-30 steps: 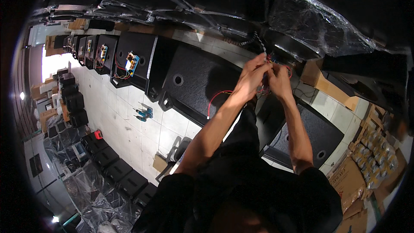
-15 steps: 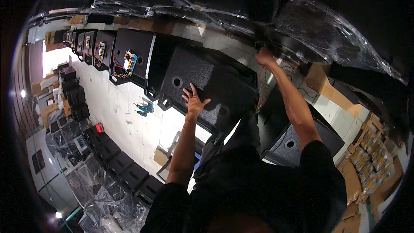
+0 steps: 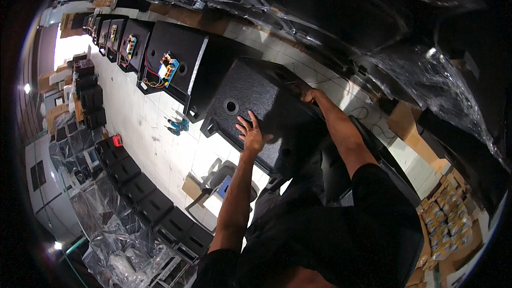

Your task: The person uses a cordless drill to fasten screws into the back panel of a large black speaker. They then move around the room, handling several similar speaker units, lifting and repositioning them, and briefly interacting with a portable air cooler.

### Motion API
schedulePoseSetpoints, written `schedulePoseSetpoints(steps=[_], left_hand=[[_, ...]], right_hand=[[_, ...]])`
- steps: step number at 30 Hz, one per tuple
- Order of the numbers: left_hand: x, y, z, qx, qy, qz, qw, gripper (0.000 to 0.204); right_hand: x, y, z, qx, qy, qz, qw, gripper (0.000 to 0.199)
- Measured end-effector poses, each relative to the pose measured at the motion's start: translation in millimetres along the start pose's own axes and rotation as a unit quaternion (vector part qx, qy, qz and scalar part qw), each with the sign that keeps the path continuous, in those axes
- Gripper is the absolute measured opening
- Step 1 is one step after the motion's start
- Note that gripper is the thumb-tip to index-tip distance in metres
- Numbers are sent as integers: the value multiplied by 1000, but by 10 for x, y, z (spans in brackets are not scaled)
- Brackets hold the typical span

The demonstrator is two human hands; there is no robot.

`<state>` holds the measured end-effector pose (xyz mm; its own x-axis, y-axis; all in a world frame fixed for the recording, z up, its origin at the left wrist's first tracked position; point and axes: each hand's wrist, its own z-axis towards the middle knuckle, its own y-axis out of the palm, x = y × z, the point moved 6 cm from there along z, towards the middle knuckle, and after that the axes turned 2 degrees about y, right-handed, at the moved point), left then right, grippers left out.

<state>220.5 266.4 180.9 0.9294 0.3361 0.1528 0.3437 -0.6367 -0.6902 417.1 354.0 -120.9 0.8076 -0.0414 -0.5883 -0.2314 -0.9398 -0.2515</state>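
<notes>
A large black speaker cabinet (image 3: 218,122) with a textured side and a round hole lies right in front of me. My left hand (image 3: 255,137) rests on that side, fingers spread and nothing in them. At the cabinet's far right edge, beside an opening in its far face, is my right hand (image 3: 310,96). Its fingers are curled inward, and what they hold, if anything, is hidden. Just left stands another black cabinet (image 3: 178,45), with a circuit board (image 3: 168,69) and coloured wires on its face.
More cabinets with boards recede to the far left. On the pale floor lie blue power tools (image 3: 177,125) near a chair (image 3: 213,181). Plastic-wrapped stock (image 3: 426,69) walls the far side. A carton of wrapped parts (image 3: 447,218) sits at right; black boxes (image 3: 140,189) line the left.
My right hand has come in from the far side to the cabinet's far edge. My left hand stays spread on the same side. The whole view has shifted slightly.
</notes>
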Motion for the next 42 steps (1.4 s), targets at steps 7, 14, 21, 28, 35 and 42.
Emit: schedulePoseSetpoints(steps=[7,14,21,28,35,42], left_hand=[[-11,0,17,4,10,-4,1000,119],[21,26,-23,4,14,20,1000,119],[61,23,57,56,46,52,996,122],[-128,132,-18,33,17,-13,999,118],[-32,-25,-185,26,60,-16,998,106],[-695,215,-540,9,415,61,908,63]], right_hand=[[87,8,32,52,49,39,997,35],[163,-18,-111,118,90,-13,989,33],[459,-222,-387,370,25,-235,898,14],[-240,-569,-1543,430,4,80,899,39],[-818,-305,-2340,583,82,160,793,30],[-2481,494,-3103,660,112,-73,739,32]])
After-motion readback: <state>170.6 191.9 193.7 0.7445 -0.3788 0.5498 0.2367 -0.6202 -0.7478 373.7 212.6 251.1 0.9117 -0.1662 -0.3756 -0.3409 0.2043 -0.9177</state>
